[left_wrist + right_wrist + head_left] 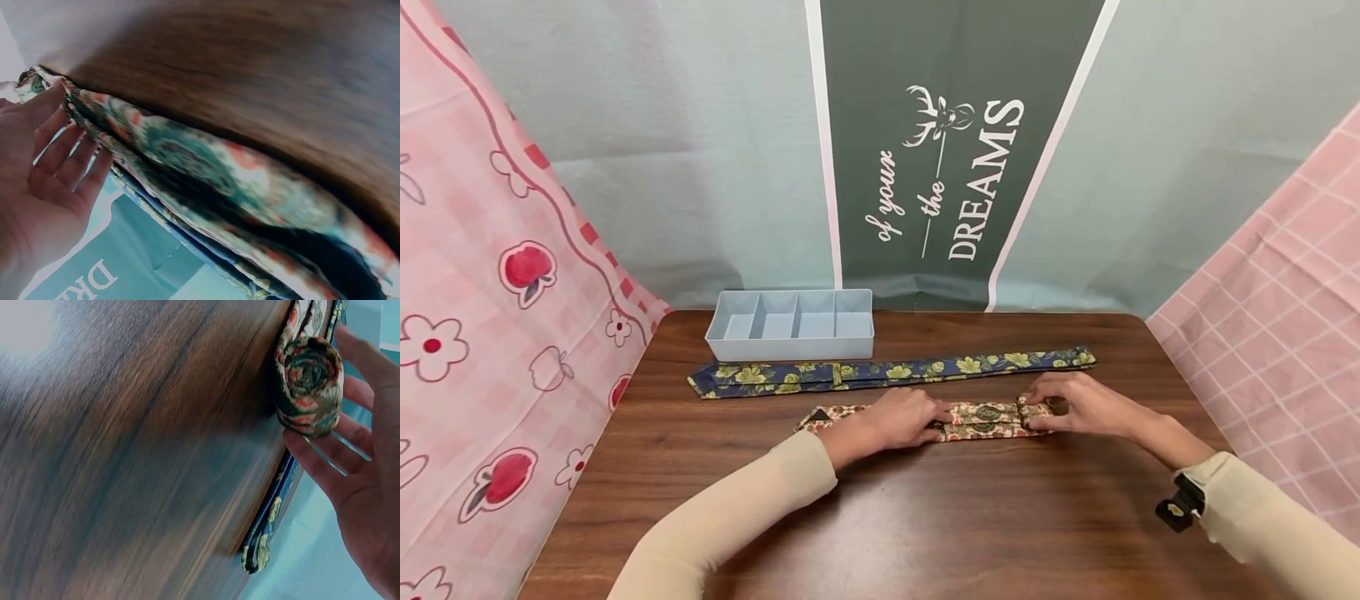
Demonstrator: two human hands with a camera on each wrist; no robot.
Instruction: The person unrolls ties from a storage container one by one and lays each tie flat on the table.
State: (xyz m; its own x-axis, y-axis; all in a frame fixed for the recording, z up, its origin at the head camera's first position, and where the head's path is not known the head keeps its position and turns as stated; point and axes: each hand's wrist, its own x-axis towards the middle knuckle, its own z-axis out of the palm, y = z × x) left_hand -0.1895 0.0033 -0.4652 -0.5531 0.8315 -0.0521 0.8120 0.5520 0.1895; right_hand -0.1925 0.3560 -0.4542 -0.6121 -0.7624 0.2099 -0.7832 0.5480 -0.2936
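A paisley necktie point(985, 421) in cream, red and green lies lengthwise across the table, its right end wound into a thick coil point(309, 384). My right hand point(1086, 404) holds that coil between thumb and fingers. Over the middle of the same tie is my left hand point(904, 417), thumb on the near edge and fingers on the far edge, pinching it; its forearm and hand cover part of the tie. The tie's pointed end shows left of that hand. Behind it a navy necktie point(895, 372) with yellow-green flowers is stretched flat, touched by neither hand.
A pale blue tray point(790, 348) with several compartments stands at the back left of the brown wooden table point(925, 517), just behind the navy tie. Printed cloths hang at the back and both sides. A black strap device point(1182, 502) sits on the right wrist.
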